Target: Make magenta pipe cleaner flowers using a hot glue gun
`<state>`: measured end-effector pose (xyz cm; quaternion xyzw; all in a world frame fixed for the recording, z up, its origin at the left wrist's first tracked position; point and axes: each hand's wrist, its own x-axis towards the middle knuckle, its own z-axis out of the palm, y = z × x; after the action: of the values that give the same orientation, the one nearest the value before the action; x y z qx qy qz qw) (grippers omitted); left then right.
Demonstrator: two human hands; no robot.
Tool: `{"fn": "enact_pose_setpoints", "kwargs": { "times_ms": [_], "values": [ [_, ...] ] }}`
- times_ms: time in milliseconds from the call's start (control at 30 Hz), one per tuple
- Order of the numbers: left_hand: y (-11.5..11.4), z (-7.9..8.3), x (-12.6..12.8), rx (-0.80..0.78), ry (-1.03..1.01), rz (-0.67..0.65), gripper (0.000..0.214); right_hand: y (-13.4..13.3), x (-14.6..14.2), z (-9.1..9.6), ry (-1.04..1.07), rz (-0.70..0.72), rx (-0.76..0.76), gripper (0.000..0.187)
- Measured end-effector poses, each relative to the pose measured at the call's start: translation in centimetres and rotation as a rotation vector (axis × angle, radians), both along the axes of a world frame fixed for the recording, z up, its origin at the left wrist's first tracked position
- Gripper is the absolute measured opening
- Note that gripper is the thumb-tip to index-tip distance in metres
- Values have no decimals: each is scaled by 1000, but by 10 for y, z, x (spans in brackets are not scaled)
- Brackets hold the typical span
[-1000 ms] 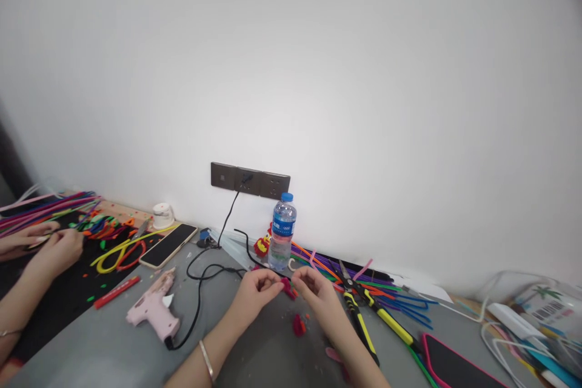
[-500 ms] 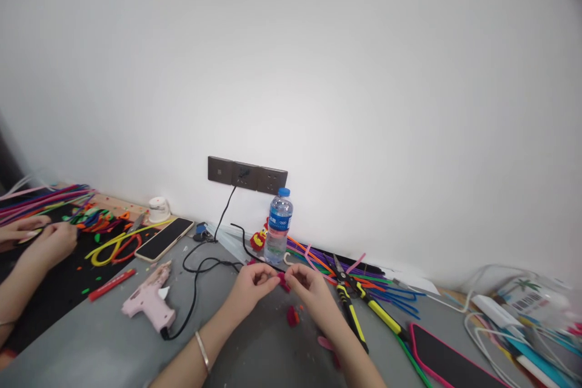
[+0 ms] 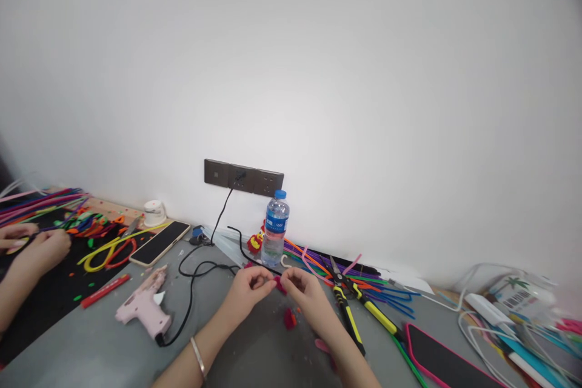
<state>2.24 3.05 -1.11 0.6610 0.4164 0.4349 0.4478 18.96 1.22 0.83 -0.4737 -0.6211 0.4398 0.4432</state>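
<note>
A pale wall (image 3: 291,73) rose behind a grey table (image 3: 254,348). To the right lay yellow-and-black pliers (image 3: 349,315), to the left a pink glue gun (image 3: 145,310). A water bottle (image 3: 276,224) stood upright on the far side. Nearer, the left hand (image 3: 248,292) and right hand (image 3: 308,294) almost met, thumbs and fingertips pinching a magenta piece (image 3: 280,284) between them, partly hidden by the fingers. Just nearer, a small red piece (image 3: 290,319) lay on the tabletop.
</note>
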Motion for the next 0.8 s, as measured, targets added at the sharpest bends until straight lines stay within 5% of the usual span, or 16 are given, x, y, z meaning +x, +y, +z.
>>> {"fn": "enact_pose_setpoints", "kwargs": {
  "times_ms": [467, 667, 800],
  "values": [
    [1, -2, -1, 0, -24, 6, 29, 4, 5, -3, -26, -31, 74, 28],
    [4, -3, -3, 4, -33, 29, 27, 9, 17, -15, -309, -175, 186, 6],
    [5, -4, -3, 9, -37, 28, 29, 5, 13, -20, -497, -155, 221, 13]
  ]
}}
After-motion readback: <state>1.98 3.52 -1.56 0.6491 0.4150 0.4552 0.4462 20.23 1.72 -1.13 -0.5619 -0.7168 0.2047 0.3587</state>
